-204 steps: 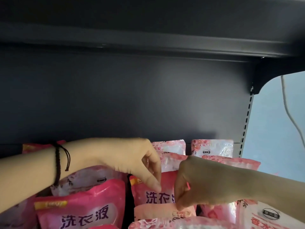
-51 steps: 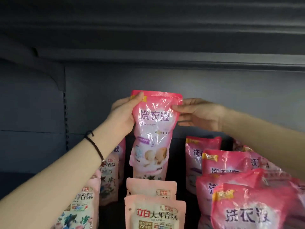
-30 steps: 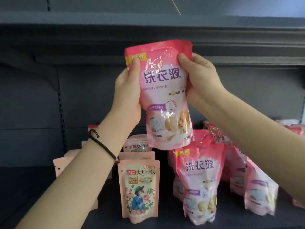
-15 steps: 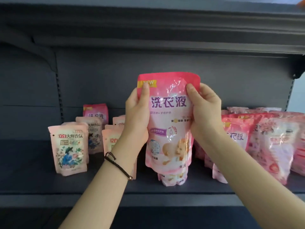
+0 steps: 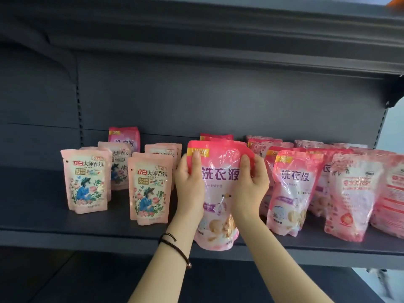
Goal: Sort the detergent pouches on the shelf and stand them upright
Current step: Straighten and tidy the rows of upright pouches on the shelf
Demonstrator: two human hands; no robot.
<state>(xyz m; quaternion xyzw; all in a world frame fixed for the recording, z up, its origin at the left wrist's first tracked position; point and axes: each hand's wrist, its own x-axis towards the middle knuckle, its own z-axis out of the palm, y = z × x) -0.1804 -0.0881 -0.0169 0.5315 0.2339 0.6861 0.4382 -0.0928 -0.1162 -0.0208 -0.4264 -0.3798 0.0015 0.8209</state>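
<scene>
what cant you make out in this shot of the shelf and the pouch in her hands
- Head view: the bottom of the glossy pink detergent pouch overlaps the dark grey shelf edge; whether it rests there is unclear.
- Left hand and right hand cover its sides.
- Rear pink pouches are hidden behind it.
- Pale pink back-facing pouches are cut by the right edge.

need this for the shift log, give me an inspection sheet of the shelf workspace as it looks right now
surface: dark shelf board, bare at its left end
job's things: large pink pouch held at the front edge; small floral pouches upright to its left; more pink pouches crowded to its right, some leaning
clutter: nothing seen
grippers: left hand and right hand grip the held pouch's upper sides
cables: nothing seen
surroundings: dark back panel, upper shelf overhead
</scene>
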